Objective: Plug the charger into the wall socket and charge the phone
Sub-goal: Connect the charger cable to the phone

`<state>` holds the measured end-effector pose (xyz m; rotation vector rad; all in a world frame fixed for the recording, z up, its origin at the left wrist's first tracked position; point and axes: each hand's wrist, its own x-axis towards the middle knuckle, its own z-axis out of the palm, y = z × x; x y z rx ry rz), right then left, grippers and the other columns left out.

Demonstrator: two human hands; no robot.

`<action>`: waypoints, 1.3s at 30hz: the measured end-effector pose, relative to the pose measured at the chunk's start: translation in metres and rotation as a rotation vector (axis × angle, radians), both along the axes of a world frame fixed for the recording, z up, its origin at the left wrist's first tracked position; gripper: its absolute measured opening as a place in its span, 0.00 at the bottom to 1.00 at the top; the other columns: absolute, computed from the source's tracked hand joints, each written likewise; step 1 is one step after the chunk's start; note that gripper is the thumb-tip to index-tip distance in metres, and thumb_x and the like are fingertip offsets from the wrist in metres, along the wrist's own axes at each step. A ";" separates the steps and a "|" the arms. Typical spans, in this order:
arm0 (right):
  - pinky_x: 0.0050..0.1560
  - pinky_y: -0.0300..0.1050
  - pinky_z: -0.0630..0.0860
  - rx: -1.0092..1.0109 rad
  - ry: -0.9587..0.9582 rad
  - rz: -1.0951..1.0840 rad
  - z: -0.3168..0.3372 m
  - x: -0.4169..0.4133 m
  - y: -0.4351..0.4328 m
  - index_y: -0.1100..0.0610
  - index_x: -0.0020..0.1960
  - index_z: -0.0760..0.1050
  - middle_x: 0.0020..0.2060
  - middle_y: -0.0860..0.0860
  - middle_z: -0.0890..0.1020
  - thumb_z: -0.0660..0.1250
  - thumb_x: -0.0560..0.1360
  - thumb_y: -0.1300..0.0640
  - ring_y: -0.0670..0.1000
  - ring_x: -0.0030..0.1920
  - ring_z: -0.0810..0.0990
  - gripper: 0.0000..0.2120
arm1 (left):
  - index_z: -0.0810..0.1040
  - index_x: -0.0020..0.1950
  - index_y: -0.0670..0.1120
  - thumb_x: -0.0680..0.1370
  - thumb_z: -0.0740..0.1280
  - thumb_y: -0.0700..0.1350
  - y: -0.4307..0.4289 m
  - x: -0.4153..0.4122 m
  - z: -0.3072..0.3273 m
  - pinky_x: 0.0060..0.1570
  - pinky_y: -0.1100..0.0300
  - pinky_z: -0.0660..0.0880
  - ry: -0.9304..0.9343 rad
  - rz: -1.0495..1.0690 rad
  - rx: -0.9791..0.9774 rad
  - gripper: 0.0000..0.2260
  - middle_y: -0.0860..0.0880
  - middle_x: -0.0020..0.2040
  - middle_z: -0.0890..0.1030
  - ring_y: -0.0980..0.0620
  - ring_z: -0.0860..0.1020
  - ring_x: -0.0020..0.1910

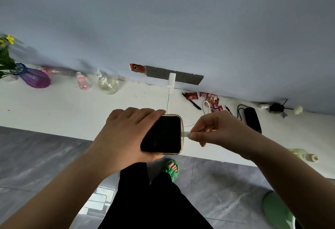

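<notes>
Head view: the left hand [126,132] grips a glossy black-screened phone in a clear rounded case [163,134], long axis running left to right, port end facing right. The right hand [217,129] pinches the white cable plug [186,134] at that end. Beyond, the thin white cable [168,102] rises to a white rectangular charger [171,80] seated in the grey wall socket strip [155,72] above the white counter [63,107].

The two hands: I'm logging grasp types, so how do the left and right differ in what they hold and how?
The left hand wraps broadly around the phone, fingers over its top edge and palm below; the right hand pinches the small white cable plug between thumb and fingertips. The left steadies; the right aligns the plug at the phone's end. Both hover above the white counter.
</notes>
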<state>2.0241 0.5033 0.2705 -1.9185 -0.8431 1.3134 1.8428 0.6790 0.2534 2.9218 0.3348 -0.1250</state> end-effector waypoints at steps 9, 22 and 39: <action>0.62 0.40 0.68 -0.155 -0.207 0.240 -0.011 -0.005 0.015 0.41 0.68 0.66 0.65 0.39 0.73 0.73 0.65 0.38 0.38 0.62 0.70 0.34 | 0.67 0.68 0.54 0.62 0.59 0.72 0.013 -0.004 -0.008 0.50 0.47 0.77 0.119 0.007 -0.046 0.39 0.54 0.61 0.79 0.47 0.81 0.53; 0.71 0.57 0.59 -0.035 -0.874 0.487 -0.060 -0.065 0.120 0.55 0.69 0.64 0.64 0.50 0.74 0.69 0.65 0.38 0.52 0.65 0.72 0.38 | 0.68 0.70 0.49 0.60 0.62 0.73 0.095 -0.019 -0.038 0.51 0.50 0.76 0.108 -0.003 -0.036 0.44 0.51 0.60 0.80 0.47 0.80 0.54; 0.71 0.54 0.52 -0.343 -0.781 0.476 -0.282 -0.099 0.247 0.57 0.72 0.56 0.67 0.50 0.72 0.69 0.67 0.39 0.50 0.70 0.66 0.43 | 0.67 0.65 0.45 0.66 0.68 0.58 0.258 -0.063 -0.263 0.47 0.51 0.76 0.415 0.017 -0.195 0.31 0.49 0.59 0.76 0.46 0.80 0.48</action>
